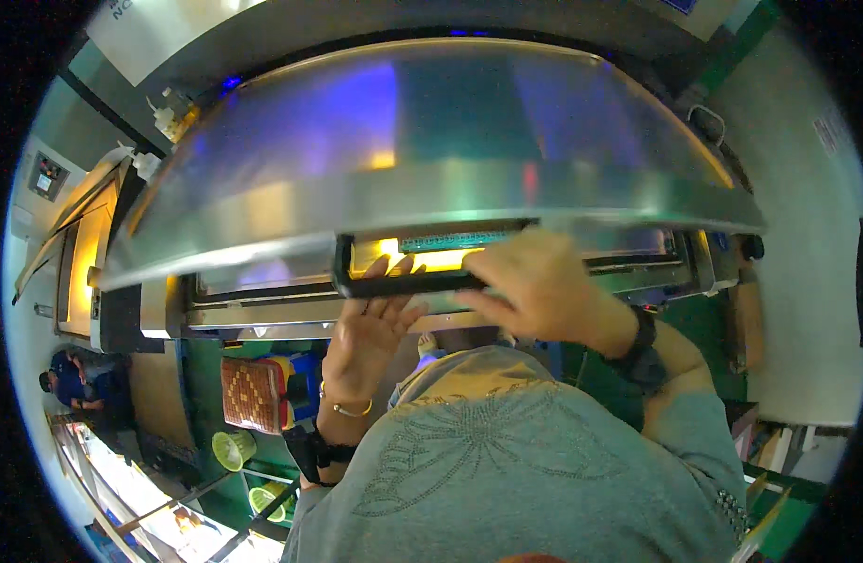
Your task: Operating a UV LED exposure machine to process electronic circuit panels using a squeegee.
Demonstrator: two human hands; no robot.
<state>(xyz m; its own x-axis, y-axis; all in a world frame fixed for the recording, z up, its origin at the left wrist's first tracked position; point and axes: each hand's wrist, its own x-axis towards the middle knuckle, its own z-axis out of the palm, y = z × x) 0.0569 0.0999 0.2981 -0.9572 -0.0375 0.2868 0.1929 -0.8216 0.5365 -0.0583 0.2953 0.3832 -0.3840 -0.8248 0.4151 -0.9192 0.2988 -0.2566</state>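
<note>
A wide, brushed-metal lid [450,141] lies across the machine in front of me. A black rectangular handle [403,284] stands at its near edge. My left hand [361,342] is palm up below the handle, fingers spread and stretched out, with the fingertips showing through the handle's opening. My right hand [535,286], smeared somewhat by motion, is closed around the handle's right part. Through the handle opening I see yellow light and a teal strip with fine markings [460,241].
To the left stands a similar machine with a lit yellow panel [83,258]. A stool with a checkered woven seat [253,394] and a green basket [233,450] are behind me at left. Bottles [167,122] stand by the lid's far left corner. Another person [70,385] sits at far left.
</note>
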